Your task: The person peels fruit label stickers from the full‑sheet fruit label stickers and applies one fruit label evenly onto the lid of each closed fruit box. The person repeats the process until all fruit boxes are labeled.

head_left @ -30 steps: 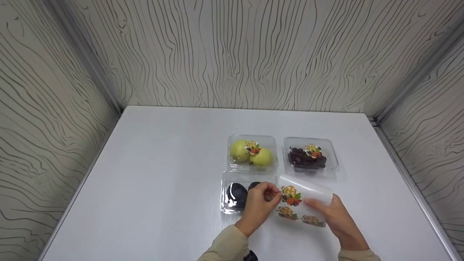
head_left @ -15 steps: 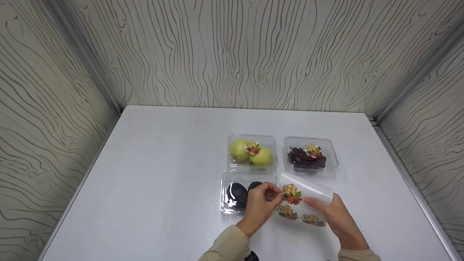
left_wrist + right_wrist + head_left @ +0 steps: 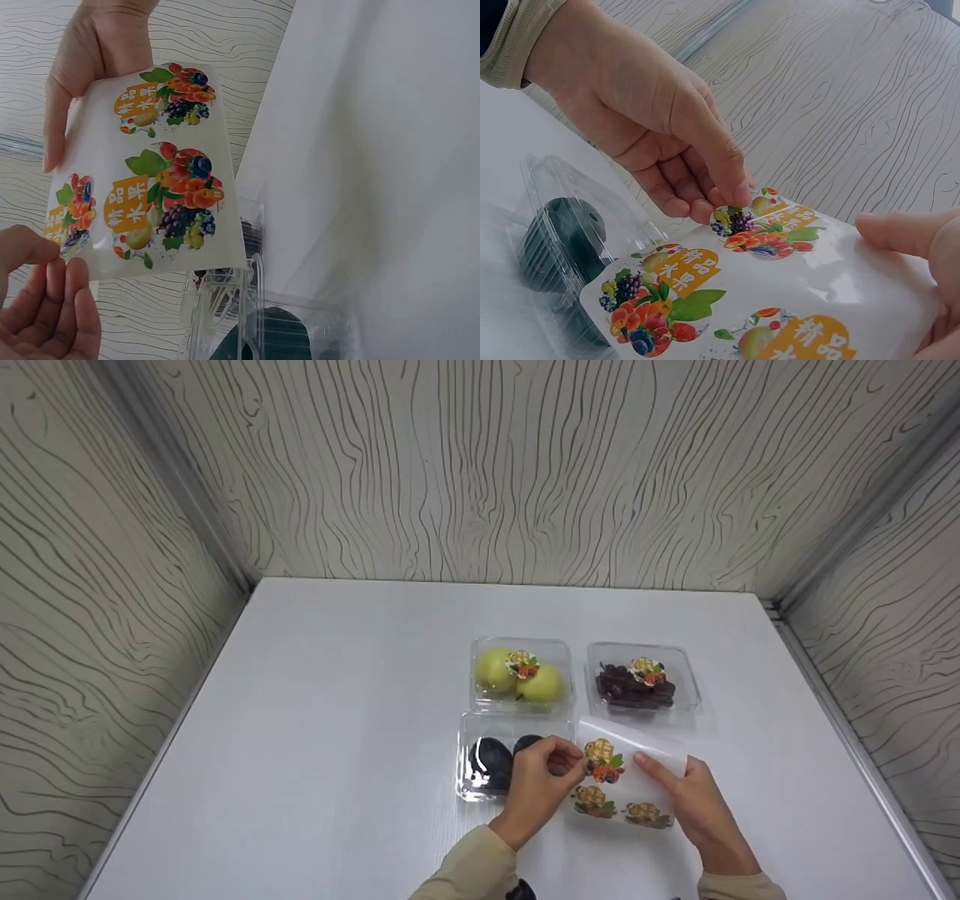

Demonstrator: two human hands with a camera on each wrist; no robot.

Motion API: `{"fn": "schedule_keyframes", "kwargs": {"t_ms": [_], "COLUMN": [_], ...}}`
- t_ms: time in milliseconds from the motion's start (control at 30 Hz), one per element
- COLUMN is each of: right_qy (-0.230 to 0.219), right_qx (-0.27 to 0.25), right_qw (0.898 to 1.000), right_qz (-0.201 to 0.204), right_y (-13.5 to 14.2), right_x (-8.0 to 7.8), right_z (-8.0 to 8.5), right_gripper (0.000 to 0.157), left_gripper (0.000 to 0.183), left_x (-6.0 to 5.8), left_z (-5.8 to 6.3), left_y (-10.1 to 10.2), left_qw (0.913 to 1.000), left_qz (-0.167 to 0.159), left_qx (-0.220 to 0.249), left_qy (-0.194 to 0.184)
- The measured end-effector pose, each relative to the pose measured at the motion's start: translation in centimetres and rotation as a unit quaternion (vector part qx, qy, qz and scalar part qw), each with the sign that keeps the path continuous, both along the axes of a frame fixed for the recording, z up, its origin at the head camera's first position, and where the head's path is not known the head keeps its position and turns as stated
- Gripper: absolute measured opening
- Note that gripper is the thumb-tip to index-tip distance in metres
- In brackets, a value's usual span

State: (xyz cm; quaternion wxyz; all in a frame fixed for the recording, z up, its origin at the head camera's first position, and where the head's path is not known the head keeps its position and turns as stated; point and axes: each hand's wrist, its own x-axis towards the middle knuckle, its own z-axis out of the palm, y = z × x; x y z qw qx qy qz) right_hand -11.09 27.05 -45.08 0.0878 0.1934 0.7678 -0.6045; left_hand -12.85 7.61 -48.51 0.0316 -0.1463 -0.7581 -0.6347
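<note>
My left hand (image 3: 536, 784) pinches the edge of a fruit-print sticker (image 3: 765, 225) between thumb and forefinger. The sticker lies on a glossy sheet (image 3: 634, 791) that bears several printed stickers. My right hand (image 3: 701, 802) holds this sheet at its right side, thumb on the front face. In the right wrist view the pinched sticker curves up at the sheet's far edge. Below and behind my left hand stands a clear plastic box (image 3: 469, 791) with dark round fruits (image 3: 491, 761), partly hidden by that hand.
Behind, another clear box (image 3: 559, 649) holds two yellow-green fruits (image 3: 540, 684), with a fruit sticker (image 3: 522, 665) on its lid. To its right, a box (image 3: 686, 682) of dark grapes (image 3: 634, 690) bears a similar sticker (image 3: 647, 672). Patterned panels (image 3: 480, 472) enclose the white table (image 3: 337, 735).
My right thumb has slid slightly up the sheet, away from the pinched sticker. The sheet's tilt has changed a little. My left hand keeps its pinch almost in place.
</note>
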Motion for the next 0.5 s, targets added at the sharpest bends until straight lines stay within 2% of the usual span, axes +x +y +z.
{"fn": "schedule_keyframes", "kwargs": {"t_ms": [133,333,500], "right_qy": [0.003,-0.005,-0.007], "right_qx": [0.003,0.012,0.003], "right_qw": [1.0,1.0,1.0], "right_qz": [-0.011,-0.01,-0.014], "right_y": [0.02,0.02,-0.02], "right_x": [-0.09,-0.14,-0.14], "right_z": [-0.04,-0.04,0.01], "right_gripper": [0.034,0.039,0.037], "left_gripper": [0.004,0.004,0.005], "left_x": [0.02,0.15,0.28], "left_z": [-0.18,-0.23,-0.23], "left_y": [0.07,0.16,0.14], "left_qw": [0.9995,0.9986,0.997], "left_qz": [0.01,0.013,0.014], "left_qx": [-0.012,-0.019,-0.036], "left_qy": [0.028,0.048,0.068]}}
